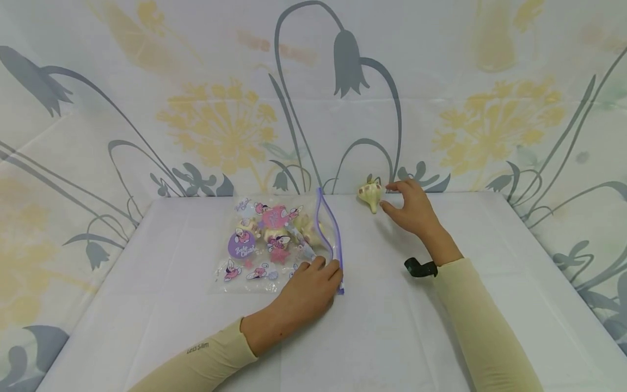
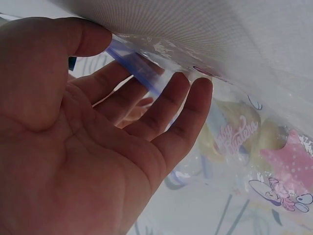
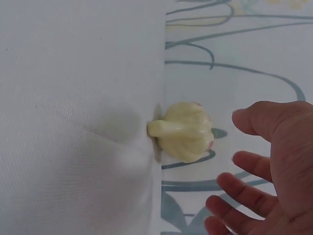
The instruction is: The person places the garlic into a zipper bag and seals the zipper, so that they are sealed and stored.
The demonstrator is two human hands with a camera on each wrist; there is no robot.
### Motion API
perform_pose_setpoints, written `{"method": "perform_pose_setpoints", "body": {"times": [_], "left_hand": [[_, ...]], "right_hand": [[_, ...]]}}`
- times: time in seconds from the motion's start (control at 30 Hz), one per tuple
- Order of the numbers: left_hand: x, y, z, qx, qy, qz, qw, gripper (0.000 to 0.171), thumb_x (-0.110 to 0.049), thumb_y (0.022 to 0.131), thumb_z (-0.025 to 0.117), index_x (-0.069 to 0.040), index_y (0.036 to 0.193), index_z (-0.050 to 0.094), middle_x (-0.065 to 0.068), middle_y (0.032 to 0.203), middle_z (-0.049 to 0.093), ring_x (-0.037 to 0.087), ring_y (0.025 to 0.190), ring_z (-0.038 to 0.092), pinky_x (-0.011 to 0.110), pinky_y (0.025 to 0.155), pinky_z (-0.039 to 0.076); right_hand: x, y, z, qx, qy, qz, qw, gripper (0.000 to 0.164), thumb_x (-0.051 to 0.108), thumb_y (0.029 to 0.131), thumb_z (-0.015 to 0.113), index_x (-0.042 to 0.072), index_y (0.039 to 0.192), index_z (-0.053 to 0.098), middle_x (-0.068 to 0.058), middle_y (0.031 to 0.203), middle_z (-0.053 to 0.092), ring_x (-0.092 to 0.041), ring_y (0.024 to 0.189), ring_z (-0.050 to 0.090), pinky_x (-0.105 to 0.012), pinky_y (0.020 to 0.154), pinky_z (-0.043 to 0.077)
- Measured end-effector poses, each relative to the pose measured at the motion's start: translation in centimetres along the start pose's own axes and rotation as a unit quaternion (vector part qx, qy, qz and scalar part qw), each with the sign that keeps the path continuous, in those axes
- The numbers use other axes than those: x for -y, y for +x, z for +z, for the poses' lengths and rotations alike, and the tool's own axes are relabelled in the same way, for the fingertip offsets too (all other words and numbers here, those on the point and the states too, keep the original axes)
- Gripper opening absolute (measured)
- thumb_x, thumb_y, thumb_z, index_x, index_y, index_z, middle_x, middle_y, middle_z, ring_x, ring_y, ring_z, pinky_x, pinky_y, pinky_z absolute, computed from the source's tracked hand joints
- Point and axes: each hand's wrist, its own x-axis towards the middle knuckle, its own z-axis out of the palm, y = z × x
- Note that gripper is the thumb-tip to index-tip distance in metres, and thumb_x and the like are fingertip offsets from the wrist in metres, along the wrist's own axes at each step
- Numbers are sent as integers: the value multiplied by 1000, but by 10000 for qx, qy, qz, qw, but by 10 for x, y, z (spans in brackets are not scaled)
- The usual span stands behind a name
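Note:
A clear zip bag (image 1: pixel 259 272) printed with pink and purple cartoons lies on the table, its purple zip edge (image 1: pixel 338 234) parted on the right side. Several pale garlic bulbs (image 1: pixel 307 228) show through the plastic. My left hand (image 1: pixel 306 288) holds the near end of that edge; in the left wrist view, the zip strip (image 2: pixel 132 63) runs from the thumb tip past the fingers. One pale garlic bulb (image 1: pixel 370 195) with reddish patches sits at the table's back, stem toward me. Beside it, on the right, my right hand (image 1: pixel 409 207) has thumb and fingers spread, apart from the bulb (image 3: pixel 186 132).
A white cloth covers the table (image 1: pixel 382 326). Behind it rises a curtain (image 1: pixel 313 125) printed with grey and yellow flowers. A black strap piece (image 1: pixel 420 268) sits at the right wrist.

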Motion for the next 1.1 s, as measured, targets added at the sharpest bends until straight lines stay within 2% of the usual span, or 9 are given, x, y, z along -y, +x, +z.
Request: {"method": "perform_pose_setpoints", "body": {"times": [0.27, 0.57, 0.9, 1.1], "left_hand": [[0, 0, -1, 90, 56, -6, 9999, 33, -32, 104, 66, -15, 133, 69, -2, 129, 64, 20, 108, 60, 35, 83, 56], [0, 1, 1, 77, 135, -36, 9999, 34, -32, 104, 66, -15, 134, 68, -2, 130, 64, 20, 109, 59, 35, 83, 56], [-1, 0, 1, 166, 188, -33, 9997, 35, -32, 106, 63, -15, 136, 67, -2, 132, 63, 20, 110, 60, 35, 84, 57], [-2, -1, -1, 244, 173, -6, 9996, 36, -33, 107, 62, -14, 138, 67, -1, 133, 63, 21, 111, 60, 36, 85, 57]], "right_hand": [[0, 1, 2, 212, -3, 160, 9996, 46, 16, 99, 72, -9, 136, 61, -29, 139, 55, -47, 134, 50, -63, 114, 39], [-3, 5, 13, 428, 73, 103, 9990, 59, 16, 97, 72, -7, 148, 52, -31, 140, 53, -48, 127, 53, -62, 107, 44], [-10, 8, 24, 439, 106, -197, 9988, 66, 13, 96, 74, -1, 154, 47, -30, 157, 39, -49, 148, 38, -65, 120, 31], [-14, 8, 30, 513, 197, -388, 9977, 70, 11, 95, 74, 1, 158, 44, -27, 162, 36, -49, 151, 34, -64, 122, 28]]}}
